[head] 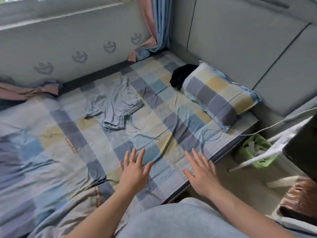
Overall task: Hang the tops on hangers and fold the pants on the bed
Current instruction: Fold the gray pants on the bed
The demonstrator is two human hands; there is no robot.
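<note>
**A:** Where do things stand?

**B:** The bed (171, 103) is mostly open checked sheet. A bunched quilt (34, 152) takes the left side and a checked pillow (217, 95) the far right. The grey-blue drawstring shorts (113, 103) lie crumpled mid-bed toward the wall, well apart from both hands. A black garment (181, 74) sits against the pillow's far end; I can't tell whether it is a top or pants.

**A:** And the hands?

**B:** The left hand (133, 170) and right hand (202, 176) hover over the near edge, fingers splayed, holding nothing.

**A:** How should the fold go?

**B:** I'd draw the shorts onto the bare sheet between quilt and pillow, flatten them from the waistband, lay leg over leg, then halve. Mind the bed's right edge, where a green bin (257, 152) stands beside it, and the white cable (212, 134) looped by the pillow.
</note>
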